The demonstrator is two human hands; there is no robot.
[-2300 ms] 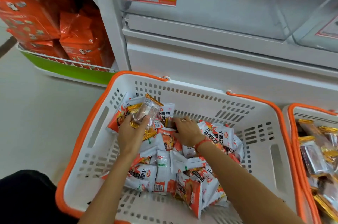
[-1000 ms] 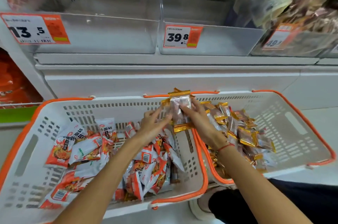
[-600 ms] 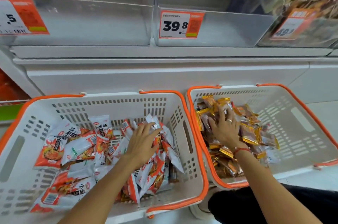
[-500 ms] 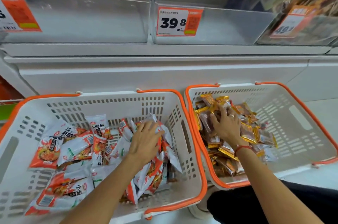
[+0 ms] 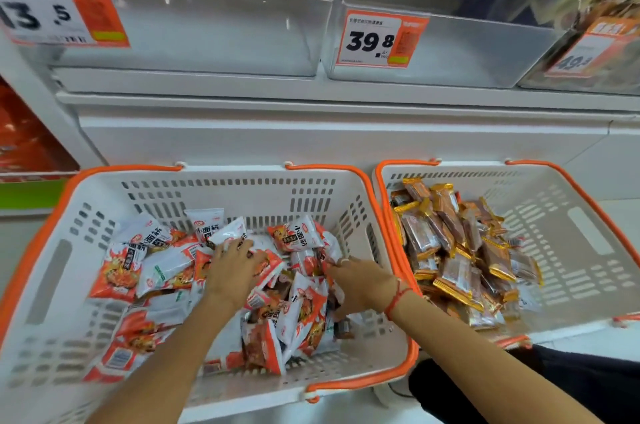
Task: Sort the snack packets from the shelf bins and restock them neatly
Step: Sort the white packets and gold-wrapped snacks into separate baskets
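Two white baskets with orange rims stand side by side below the shelf. The left basket holds several white-and-orange snack packets. The right basket holds a heap of gold-edged brown packets. Both hands are in the left basket. My left hand lies with spread fingers on the white-and-orange packets. My right hand, with a ring and a red wrist string, reaches into the pile near the basket's right wall. Its fingertips are buried among the packets.
Above the baskets are clear plastic shelf bins: one tagged 13.5, one tagged 39.8, and one at far right with dark packets. Orange packs fill a shelf at left. My dark-clothed knee is at lower right.
My right hand carried gold-edged packets to the right basket, let them go there, and has come back into the left basket. My left hand stayed on the white-and-orange packets.
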